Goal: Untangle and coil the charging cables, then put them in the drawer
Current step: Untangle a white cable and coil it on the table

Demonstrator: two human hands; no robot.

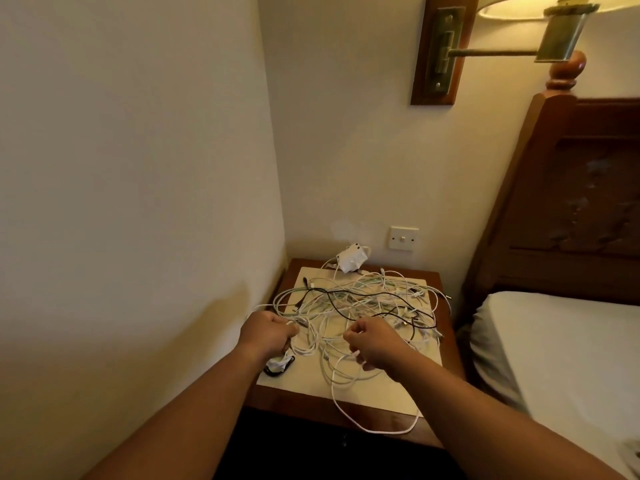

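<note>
Your left grip (268,332) is curled tight round a few white strands at the left edge of the charging cables (363,303), which lie in one loose tangle of white, greenish and black on the pale mat (304,379) covering the tabletop (294,403). Your right grip (375,341) is curled too, pinching a white strand near the tangle's front, and one white loop hangs over the tabletop's front edge. A white adapter (351,259) sits at the back by the wall.

The left hand (268,332) half hides a small bundle (279,366) at the nightstand's (287,398) near-left corner, and the cables' (360,303) plugs are too small to tell.
</note>
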